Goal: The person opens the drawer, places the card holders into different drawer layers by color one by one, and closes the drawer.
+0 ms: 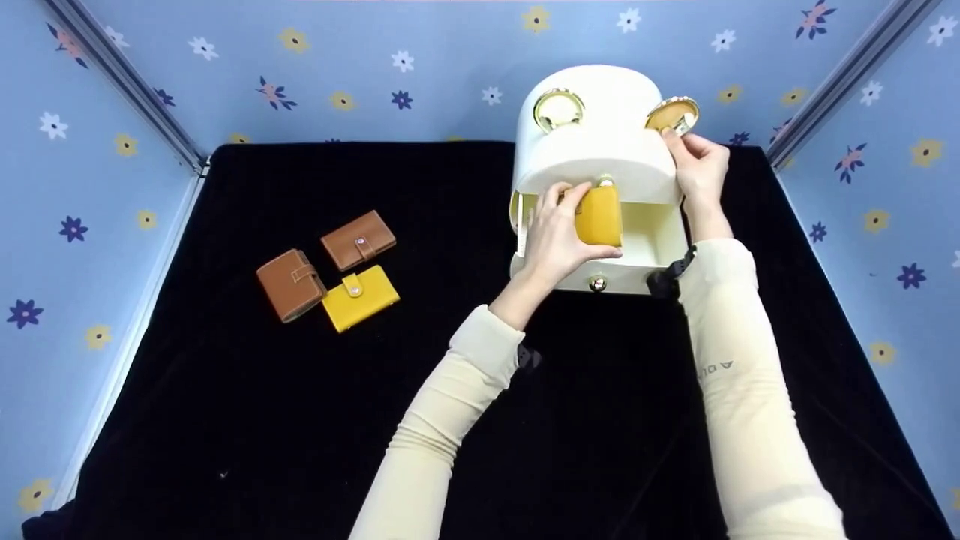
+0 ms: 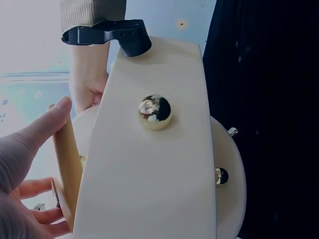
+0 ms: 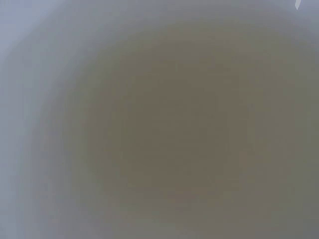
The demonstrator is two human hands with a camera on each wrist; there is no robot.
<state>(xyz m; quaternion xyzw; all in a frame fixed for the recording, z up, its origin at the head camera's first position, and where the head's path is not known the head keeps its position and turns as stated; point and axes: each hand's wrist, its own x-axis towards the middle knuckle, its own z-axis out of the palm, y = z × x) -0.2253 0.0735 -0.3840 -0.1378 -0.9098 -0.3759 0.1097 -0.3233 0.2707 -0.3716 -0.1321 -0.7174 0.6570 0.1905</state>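
My left hand holds a yellow card wallet upright between thumb and fingers, above the pulled-out drawer of a white cabinet. In the left wrist view, the wallet stands edge-on beside the drawer front, which carries a round gold knob. My right hand pinches the lower edge of a gold-rimmed round ear piece on the cabinet's right top. The right wrist view is a brownish-grey blur, with the hand not visible.
On the black cloth to the left lie two brown card wallets and another yellow wallet. A second gold-rimmed round piece sits at the cabinet's top left. Blue flowered panels stand behind and at both sides.
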